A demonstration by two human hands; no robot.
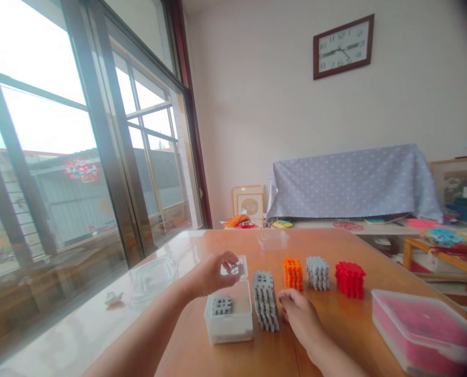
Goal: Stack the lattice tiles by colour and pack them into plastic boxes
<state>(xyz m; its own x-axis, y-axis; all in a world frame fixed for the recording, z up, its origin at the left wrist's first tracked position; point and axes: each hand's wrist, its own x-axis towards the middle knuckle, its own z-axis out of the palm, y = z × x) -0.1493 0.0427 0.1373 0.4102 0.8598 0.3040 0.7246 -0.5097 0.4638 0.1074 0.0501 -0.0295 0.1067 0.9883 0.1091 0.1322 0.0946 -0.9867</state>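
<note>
My left hand is raised over the back of an open clear plastic box. Between its fingertips is a grey interlocking building tile. Inside the box lie more grey tiles. Just right of the box stands a tall stack of grey notched tiles, leaning slightly. My right hand rests on the table close to that stack's right side, fingers curled in; whether they touch the stack or pinch anything is hidden.
Behind my right hand stand orange, light grey and red tile stacks. A lidded box with pink contents sits at the right edge. Clear plastic packaging and a crumpled scrap lie left; a clear container stands at the back.
</note>
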